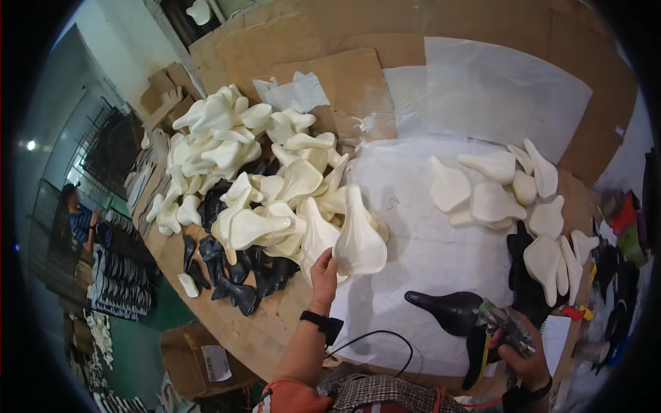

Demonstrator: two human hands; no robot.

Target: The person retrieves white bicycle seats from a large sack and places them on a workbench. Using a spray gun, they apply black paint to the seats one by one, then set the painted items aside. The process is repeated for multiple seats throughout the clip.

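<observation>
My left hand (pixel 324 277) pinches the edge of a cream foam saddle pad (pixel 361 242), which stands tilted with its narrow nose upward at the front of a big pile. My right hand (pixel 529 363) is wrapped round a metal spray gun (pixel 508 327) near the table's front edge. Just left of the gun lies a glossy black bicycle saddle (pixel 446 310). A second black saddle-shaped piece (pixel 475 359) stands below it, partly hidden by the gun and hand.
Cream saddle pads (pixel 217 148) heap up at the left, with black saddle covers (pixel 237 292) under and before them. Several more pads (pixel 496 203) lie at the right on white sheeting (pixel 406 275). Cardboard (pixel 482 27) walls the back. A person (pixel 86 224) stands far left.
</observation>
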